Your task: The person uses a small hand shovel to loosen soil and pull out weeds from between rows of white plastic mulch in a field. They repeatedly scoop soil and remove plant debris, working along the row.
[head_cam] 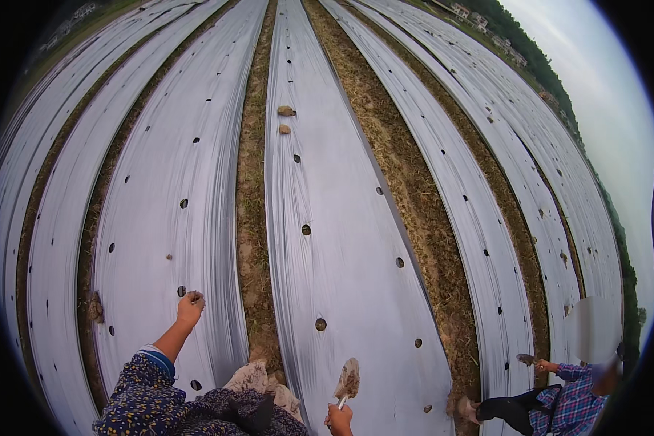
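My left hand reaches out over the plastic-covered bed on the left. Its muddy fingers are curled just beside a planting hole; whether they pinch a bit of soil is too small to make out. My right hand grips the pale handle of a hand trowel. Brown soil coats the trowel's blade, which points away from me above the middle bed. Ahead of the blade, slightly left, is another round hole cut in the silver mulch film.
A soil furrow runs between the two nearest beds. A wider furrow lies right of the middle bed. At lower right, a co-worker in a checked shirt holds another trowel. Clods sit on the film farther ahead.
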Available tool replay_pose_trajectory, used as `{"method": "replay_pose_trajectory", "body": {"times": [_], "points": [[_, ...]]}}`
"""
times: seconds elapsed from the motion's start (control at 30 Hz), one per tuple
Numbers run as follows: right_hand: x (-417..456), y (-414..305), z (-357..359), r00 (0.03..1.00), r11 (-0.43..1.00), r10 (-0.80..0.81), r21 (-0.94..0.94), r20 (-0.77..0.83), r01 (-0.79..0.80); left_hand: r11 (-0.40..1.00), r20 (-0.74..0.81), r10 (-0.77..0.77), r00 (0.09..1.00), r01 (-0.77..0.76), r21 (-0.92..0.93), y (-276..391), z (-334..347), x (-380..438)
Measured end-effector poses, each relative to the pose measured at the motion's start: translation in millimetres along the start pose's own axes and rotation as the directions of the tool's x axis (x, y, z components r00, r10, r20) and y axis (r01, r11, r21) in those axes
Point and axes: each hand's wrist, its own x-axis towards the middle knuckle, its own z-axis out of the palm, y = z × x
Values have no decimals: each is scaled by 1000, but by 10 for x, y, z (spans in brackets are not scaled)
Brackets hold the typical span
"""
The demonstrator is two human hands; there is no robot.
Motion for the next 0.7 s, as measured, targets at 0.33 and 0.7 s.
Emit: {"method": "replay_pose_trajectory", "body": {"times": [0.33, 0.7], "points": [[-45, 286, -615, 968, 978, 204, -16, -149, -208, 986, 17, -72, 997, 74, -152, 660, 275, -230], [-425, 1287, -413, 981, 917, 99, -368, -164, -154, 968, -85, 167, 982, -147, 201, 1427, 97, -167]]}}
